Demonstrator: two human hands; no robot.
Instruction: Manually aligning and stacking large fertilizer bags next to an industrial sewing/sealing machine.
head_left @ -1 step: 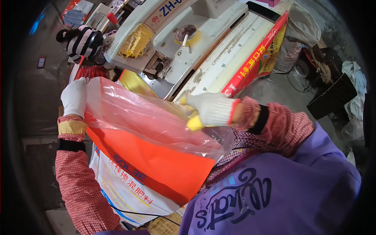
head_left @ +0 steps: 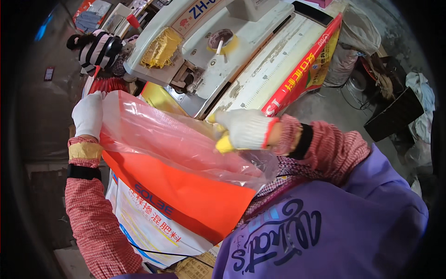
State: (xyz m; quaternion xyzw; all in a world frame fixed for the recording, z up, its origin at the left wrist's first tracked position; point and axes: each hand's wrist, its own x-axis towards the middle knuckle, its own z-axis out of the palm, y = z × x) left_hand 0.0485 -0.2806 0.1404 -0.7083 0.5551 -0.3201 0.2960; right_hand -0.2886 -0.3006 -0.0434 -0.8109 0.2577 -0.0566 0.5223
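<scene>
Sack (head_left: 186,188) slopes rightward, mouth up; left hand (head_left: 88,116) clutches it (right hand (head_left: 245,129): can't tell).

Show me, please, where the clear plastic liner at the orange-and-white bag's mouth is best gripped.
Probably grip the clear plastic liner by its crumpled right end, coming from the right: there thin film extends past the bright orange band, while the white-gloved left hand is at the opposite end.

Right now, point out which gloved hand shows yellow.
The right hand, gloved in white with yellow parts; the left hand shows only white.
</scene>
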